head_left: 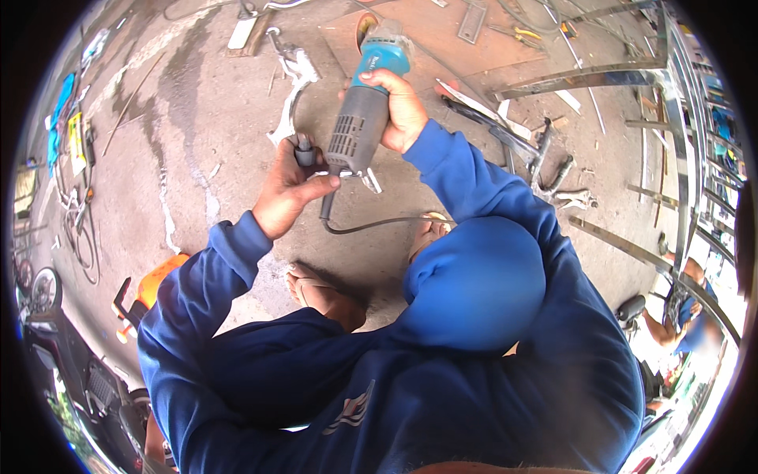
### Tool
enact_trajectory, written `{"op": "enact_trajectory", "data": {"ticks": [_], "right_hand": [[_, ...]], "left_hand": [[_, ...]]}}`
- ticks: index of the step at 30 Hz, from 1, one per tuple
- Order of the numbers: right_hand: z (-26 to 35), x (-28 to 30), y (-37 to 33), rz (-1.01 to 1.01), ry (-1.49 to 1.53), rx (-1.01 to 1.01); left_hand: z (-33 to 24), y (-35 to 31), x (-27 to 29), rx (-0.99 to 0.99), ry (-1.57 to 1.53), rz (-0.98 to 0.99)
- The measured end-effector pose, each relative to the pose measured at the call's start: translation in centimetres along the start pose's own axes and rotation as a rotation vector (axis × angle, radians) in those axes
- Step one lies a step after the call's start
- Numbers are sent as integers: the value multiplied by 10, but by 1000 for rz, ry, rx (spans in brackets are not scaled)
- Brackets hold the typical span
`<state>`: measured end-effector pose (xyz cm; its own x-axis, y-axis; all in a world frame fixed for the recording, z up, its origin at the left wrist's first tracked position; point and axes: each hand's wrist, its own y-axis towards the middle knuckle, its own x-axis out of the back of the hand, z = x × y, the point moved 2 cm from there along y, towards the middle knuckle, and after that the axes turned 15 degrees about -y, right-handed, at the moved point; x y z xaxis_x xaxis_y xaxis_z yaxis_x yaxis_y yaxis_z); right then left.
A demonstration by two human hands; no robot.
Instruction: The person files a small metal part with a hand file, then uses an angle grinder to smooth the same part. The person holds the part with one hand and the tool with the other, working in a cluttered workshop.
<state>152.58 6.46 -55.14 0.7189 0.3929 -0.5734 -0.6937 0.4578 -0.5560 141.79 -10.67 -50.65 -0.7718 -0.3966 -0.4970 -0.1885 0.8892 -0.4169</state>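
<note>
My right hand [400, 109] grips a teal and dark grey angle grinder [359, 126] around its body, thumb on the teal part. The grinder's disc [366, 30] points away from me, and its cord hangs from the near end. My left hand [290, 188] is closed around a curved silver metal bracket [296, 71], beside a dark round sleeve [305, 151] on it. The left thumb lies against the grinder's rear end or just in front of it. Part of the bracket is hidden behind the grinder.
On the right stands a metal frame [671, 118], with a black metal bracket [521, 142] near it. An orange tool [158, 280] lies left of my sleeve. Yellow-handled pliers [523, 33] lie beyond. Another person [695, 328] is at the far right.
</note>
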Motion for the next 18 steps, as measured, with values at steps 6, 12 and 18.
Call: {"op": "enact_trajectory", "data": {"ticks": [6,12,18], "right_hand": [[2,2,-3,-52,1,10],[-2,8,-3,-77,21,3],[-9,5,4,-115,-109,51]], "left_hand": [[19,8,-17,104,-228,-54],[26,7,-10,155,-331,-37],[46,10,1,120,-128,-75]]}}
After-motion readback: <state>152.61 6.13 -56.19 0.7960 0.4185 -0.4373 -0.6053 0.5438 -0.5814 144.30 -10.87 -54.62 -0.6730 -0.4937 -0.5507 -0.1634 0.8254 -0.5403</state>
